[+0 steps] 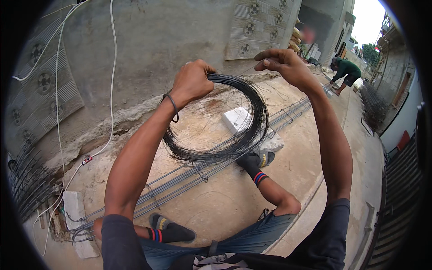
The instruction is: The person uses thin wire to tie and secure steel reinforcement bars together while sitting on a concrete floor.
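Note:
My left hand (193, 81) is closed around the top of a large coil of thin black wire (258, 105), which hangs upright in front of me with loose strands across its middle. To the right of the coil, my right hand (288, 67) is raised with thumb and forefinger pinched together. A thin strand of wire runs from the coil toward those fingertips. Below and behind the coil lies a long rebar cage (180, 182) with bent stirrups. It rests on white blocks (236, 118), and my feet are on either side of it.
A grey wall (171, 40) with tiled panels runs along the left. White cables (112, 76) hang there, above a bundle of bars (29, 180). A co-worker (347, 72) bends over the cage's far end. A dark metal gate (396, 211) stands at the right.

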{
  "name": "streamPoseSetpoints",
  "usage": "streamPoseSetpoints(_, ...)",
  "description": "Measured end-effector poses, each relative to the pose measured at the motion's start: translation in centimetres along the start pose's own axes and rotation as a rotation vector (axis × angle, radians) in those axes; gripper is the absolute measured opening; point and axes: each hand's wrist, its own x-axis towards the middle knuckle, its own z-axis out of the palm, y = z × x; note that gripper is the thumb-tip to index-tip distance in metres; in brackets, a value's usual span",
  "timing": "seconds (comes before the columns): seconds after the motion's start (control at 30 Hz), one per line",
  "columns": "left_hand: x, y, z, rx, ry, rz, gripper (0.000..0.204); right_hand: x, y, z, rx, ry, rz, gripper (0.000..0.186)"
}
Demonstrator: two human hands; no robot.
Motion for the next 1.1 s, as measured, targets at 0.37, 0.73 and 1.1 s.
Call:
streamPoseSetpoints(0.37, -1.6, -2.1, -1.2, 0.055, 0.101, 0.153, 0.033, 2.8, -2.6, -1.6, -0.112, 0.329, 0.130, 0.026)
streamPoseSetpoints(0.73, -2.2, -3.6, -1.6, 0.040, 0.194, 0.209, 0.029, 3.2, -2.5, -3.4, -0.427, 0.310, 0.071, 0.027)
streamPoseSetpoints(1.1, -3.3, -3.0, -2.4, 0.066, 0.211, 0.152, 0.022, 1.7, -2.7, 0.6, -0.393, 0.117, -0.153, 0.020)
